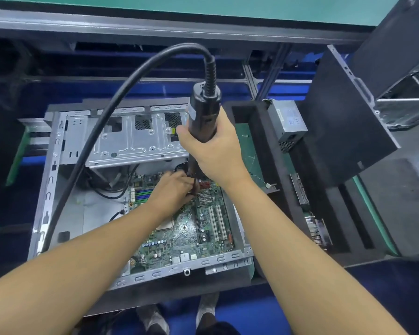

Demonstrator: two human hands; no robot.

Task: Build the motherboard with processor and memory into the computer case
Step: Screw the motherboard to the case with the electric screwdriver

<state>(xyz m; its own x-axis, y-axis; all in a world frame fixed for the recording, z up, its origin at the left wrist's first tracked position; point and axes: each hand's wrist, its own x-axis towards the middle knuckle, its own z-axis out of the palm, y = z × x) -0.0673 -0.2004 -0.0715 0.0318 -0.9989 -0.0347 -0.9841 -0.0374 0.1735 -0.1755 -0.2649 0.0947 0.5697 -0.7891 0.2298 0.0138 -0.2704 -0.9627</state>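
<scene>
The open metal computer case lies flat in the middle, with the green motherboard inside its near right part. The processor socket shows on the board beside my left forearm. My right hand grips a black electric screwdriver held upright over the board's far edge; its thick black cable arcs away to the left. My left hand sits at the screwdriver's tip, fingers pinched around the bit, whose point is hidden.
A drive cage spans the case's far half. Black foam blocks and a power supply stand to the right, with a large black panel leaning beyond. More boards sit in foam slots at right. My shoes show below.
</scene>
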